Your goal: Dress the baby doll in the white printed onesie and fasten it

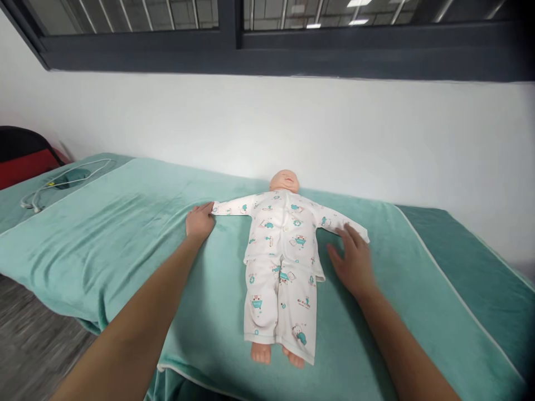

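Observation:
A baby doll (285, 181) lies on its back on the green blanket (225, 312), arms spread out to both sides. It wears a white printed top (278, 225) and matching trousers (261, 312); its bare feet show below the hems. At the end of the sleeve on the left, my left hand (200, 221) has its fingers closed at the cuff, the fingertips partly hidden. My right hand (353, 262) is open, fingers apart, its fingertips at the lower edge of the other sleeve (343, 221). The doll's hands do not show.
Behind the doll's head rises a white wall (167, 122) with a dark window frame (271, 58) above. A looped pale cord (37, 201) lies on the blanket at the far left, near a red and black object (25, 161). Grey flooring (33, 334) shows at lower left.

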Demonstrator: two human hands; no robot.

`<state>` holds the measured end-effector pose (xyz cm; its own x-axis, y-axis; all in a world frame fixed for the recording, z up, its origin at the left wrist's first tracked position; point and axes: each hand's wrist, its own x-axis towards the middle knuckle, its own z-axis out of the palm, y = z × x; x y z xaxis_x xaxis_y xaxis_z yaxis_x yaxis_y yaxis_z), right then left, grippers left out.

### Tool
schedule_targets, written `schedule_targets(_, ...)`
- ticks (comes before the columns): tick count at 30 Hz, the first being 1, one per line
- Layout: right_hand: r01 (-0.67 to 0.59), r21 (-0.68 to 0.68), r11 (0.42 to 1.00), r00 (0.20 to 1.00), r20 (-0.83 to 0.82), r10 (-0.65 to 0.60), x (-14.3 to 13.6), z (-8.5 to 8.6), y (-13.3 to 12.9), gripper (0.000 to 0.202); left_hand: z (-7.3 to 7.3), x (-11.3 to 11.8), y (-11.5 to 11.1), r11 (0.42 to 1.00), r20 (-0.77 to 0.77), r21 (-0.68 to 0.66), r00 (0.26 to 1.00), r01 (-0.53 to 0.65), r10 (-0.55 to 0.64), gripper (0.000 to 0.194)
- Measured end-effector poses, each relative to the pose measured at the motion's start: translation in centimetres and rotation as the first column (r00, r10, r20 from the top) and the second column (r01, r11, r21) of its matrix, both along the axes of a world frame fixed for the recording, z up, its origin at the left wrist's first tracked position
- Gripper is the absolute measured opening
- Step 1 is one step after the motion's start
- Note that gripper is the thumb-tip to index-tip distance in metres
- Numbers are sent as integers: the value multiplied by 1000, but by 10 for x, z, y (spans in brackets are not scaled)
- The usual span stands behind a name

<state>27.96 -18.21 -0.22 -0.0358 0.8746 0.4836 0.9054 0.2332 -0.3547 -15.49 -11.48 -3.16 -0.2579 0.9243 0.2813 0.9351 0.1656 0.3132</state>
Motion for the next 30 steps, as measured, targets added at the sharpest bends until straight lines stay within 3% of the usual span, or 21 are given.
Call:
schedule_targets(2, -188, 66, 980, 970, -144, 196, -25, 6, -29, 42, 0, 0, 0, 1000, 9, 6, 1000, -7, 7, 57)
schedule_targets(5, -380, 52, 923, 893, -239, 381, -61, 17, -90, 31, -2, -1, -1, 1000, 21, 15, 1000, -16, 16, 56)
schedule_targets(8, -471, 61, 880, 869, -143, 474, -86, 21, -149, 26, -5, -3, 1, 1000, 29, 19, 1000, -13, 12, 54)
schedule_targets(11, -440, 48, 897, 898, 44, 438, -101, 12, -185, 30, -6, -4, 2, 1000, 29, 21, 1000, -12, 12, 54)
schedule_targets(15, -274, 97, 957, 949, 186, 253, -115, -1, -195, 27, -5, -5, 3, 1000, 30, 20, 1000, -7, 6, 51)
schedule_targets(18, -221, 88, 971, 959, 201, 200, -125, 0, -190, 19, -3, -4, 1, 1000, 34, 25, 999, -11, 10, 49)
schedule_targets(23, -255, 120, 959, 958, 163, 235, -130, 18, -190, 14, -2, -2, 0, 999, 46, 33, 999, -24, 22, 47)
schedule_targets(27, -364, 129, 922, 927, 140, 347, -125, 31, -204, 22, -2, -3, 0, 999, 53, 31, 998, -25, 23, 44)
schedule_targets(30, -377, 137, 916, 925, 106, 365, -122, 33, -210, 25, -1, -3, 0, 999, 57, 28, 998, -18, 16, 42)
